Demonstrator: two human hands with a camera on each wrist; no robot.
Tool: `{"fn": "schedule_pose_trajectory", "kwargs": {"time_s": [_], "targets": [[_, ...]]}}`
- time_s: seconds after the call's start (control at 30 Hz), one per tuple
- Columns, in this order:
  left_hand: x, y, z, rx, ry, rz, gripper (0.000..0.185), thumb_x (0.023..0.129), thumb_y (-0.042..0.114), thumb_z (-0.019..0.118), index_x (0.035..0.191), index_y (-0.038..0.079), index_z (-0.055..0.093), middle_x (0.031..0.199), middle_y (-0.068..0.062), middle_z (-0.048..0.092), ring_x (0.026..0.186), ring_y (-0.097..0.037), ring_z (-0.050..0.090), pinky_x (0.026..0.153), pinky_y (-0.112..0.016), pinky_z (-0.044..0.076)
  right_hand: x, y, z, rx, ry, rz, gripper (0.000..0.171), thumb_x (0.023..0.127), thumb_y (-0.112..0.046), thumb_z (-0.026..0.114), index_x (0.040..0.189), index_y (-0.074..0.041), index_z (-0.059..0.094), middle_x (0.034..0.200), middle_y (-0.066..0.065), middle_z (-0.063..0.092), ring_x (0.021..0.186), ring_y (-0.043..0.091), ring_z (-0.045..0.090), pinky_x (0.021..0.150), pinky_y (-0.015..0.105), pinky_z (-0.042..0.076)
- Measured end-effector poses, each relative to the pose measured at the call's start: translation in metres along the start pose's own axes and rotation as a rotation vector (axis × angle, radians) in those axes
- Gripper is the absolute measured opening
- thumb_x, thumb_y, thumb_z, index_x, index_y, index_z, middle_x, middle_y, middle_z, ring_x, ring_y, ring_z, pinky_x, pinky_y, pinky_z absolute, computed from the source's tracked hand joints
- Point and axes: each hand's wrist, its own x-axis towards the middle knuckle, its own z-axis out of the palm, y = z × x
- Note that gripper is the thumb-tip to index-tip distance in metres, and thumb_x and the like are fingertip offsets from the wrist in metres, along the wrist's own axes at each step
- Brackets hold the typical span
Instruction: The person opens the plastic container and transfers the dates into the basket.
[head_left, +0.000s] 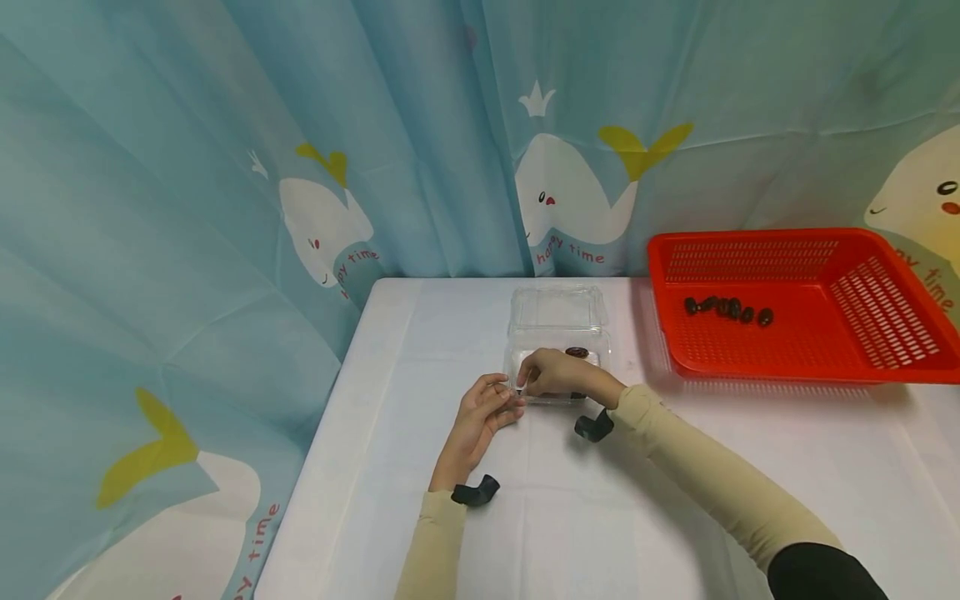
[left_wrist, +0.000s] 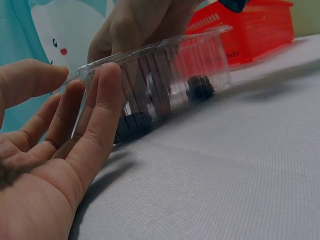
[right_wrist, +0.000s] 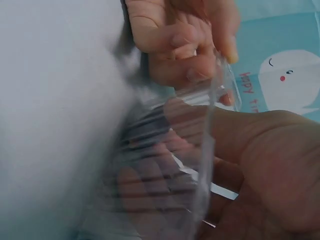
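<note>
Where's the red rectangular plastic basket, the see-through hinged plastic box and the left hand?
Red rectangular plastic basket (head_left: 806,340): head view, on its bare floor.
See-through hinged plastic box (head_left: 557,311): head view, on its open lid.
Left hand (head_left: 478,416): head view, on its middle.

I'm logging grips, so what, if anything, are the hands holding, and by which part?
The left hand holds the clear box by its near-left corner; whether the right hand grips anything inside can't be told.

A whale-print curtain and white table suggest a curtained-off workspace.
</note>
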Motion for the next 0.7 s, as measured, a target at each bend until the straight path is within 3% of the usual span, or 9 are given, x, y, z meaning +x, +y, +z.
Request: {"fn": "schedule_pose_trajectory", "kwargs": {"time_s": [0.2, 0.4, 0.7], "targets": [[-0.0012, 0.0, 0.0003, -0.001, 0.002, 0.006, 0.032, 0.106, 0.008, 0.057, 0.136, 0.004, 0.047, 0.109, 0.0, 0.065, 0.104, -0.015, 0.072, 0.092, -0.029, 0.062, 0.0007, -0.0017, 0.0058, -0.035, 0.032, -0.001, 0.015, 0.087, 0.001, 0.071, 0.1, -0.006, 0.074, 0.097, 0.009, 0.074, 0.084, 0.015, 0.063, 0.071, 0.022, 0.053], [-0.002, 0.0009, 0.0018, 0.004, 0.003, 0.012, 0.031, 0.107, 0.008, 0.056, 0.136, 0.005, 0.047, 0.111, -0.001, 0.065, 0.103, -0.014, 0.072, 0.092, -0.029, 0.062, -0.001, -0.0049, 0.0089, -0.018, 0.052, 0.006, 0.018, 0.087, 0.006, 0.068, 0.099, -0.006, 0.073, 0.094, 0.009, 0.073, 0.078, 0.014, 0.06, 0.064, 0.021, 0.049], [-0.0006, 0.0, 0.0015, 0.004, 0.0, 0.022, 0.028, 0.107, 0.006, 0.055, 0.134, 0.005, 0.048, 0.11, -0.002, 0.065, 0.102, -0.014, 0.072, 0.091, -0.029, 0.062, -0.0036, -0.0055, 0.0084, -0.021, 0.075, -0.01, 0.008, 0.09, -0.002, 0.073, 0.097, -0.004, 0.075, 0.088, 0.008, 0.075, 0.074, 0.012, 0.061, 0.065, 0.02, 0.048]]}}
